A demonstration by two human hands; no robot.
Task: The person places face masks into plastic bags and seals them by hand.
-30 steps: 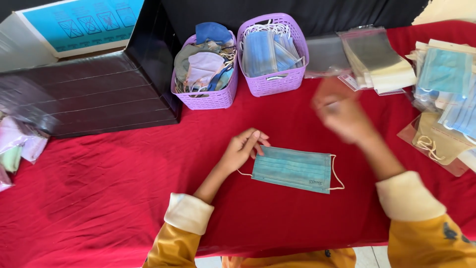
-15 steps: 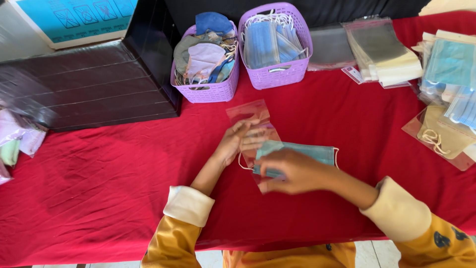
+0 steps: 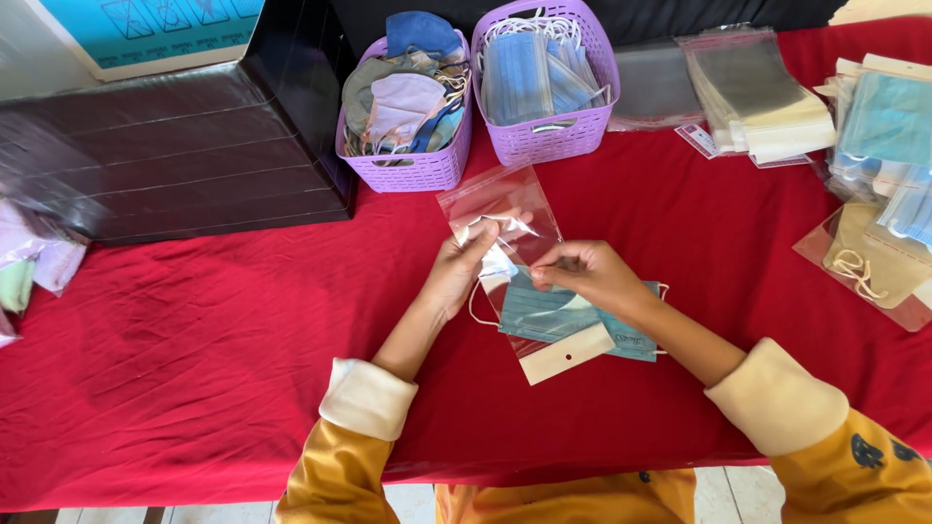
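On the red cloth surface (image 3: 194, 340), left hand (image 3: 461, 272) and right hand (image 3: 587, 275) each pinched a clear plastic bag (image 3: 495, 209) over a pleated blue mask (image 3: 558, 315).

Two forearms reaching forward from the lower edge, converging toward the middle, each in a mustard-yellow sleeve with a cream cuff pushed back from the wrist. Left hand (image 3: 464, 274) raised slightly, fingers curled, thumb and fingertips pinched together. Right hand (image 3: 586, 275) just beside it, knuckles up, fingers bent in a pinching grip. Hands close together, nearly touching.
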